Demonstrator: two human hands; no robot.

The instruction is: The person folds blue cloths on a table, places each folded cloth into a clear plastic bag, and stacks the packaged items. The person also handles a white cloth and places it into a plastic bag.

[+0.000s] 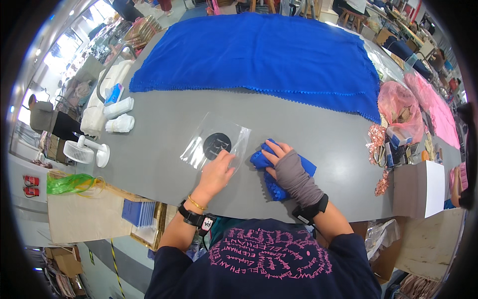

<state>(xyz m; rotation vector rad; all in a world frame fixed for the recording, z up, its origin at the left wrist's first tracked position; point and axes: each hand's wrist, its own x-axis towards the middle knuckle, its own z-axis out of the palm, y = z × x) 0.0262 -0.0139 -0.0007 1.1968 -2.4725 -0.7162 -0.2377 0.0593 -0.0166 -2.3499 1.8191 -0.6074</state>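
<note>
A clear plastic bag (239, 135) lies flat on the grey tabletop, with a black round patch (212, 144) showing on it. My left hand (216, 172) is over the bag's near edge, fingertips beside the patch; whether they pinch the film I cannot tell. To the right, my right hand (285, 162), in a grey fingerless glove, grips a small folded blue cloth (275, 186) with scalloped trim. Its fingers curl over the top of the bundle, and the palm hides part of it. A large blue fabric (257, 56) with similar trim is spread across the table's far side.
White rolled plastic bags (120, 123) and a white fan (87, 151) are at the left. On the right are a pink plastic bag (401, 108), scissors (380, 155), rose-gold sequin trim (377, 138) and an open cardboard box (414, 188). A person (46, 116) stands beyond the left side.
</note>
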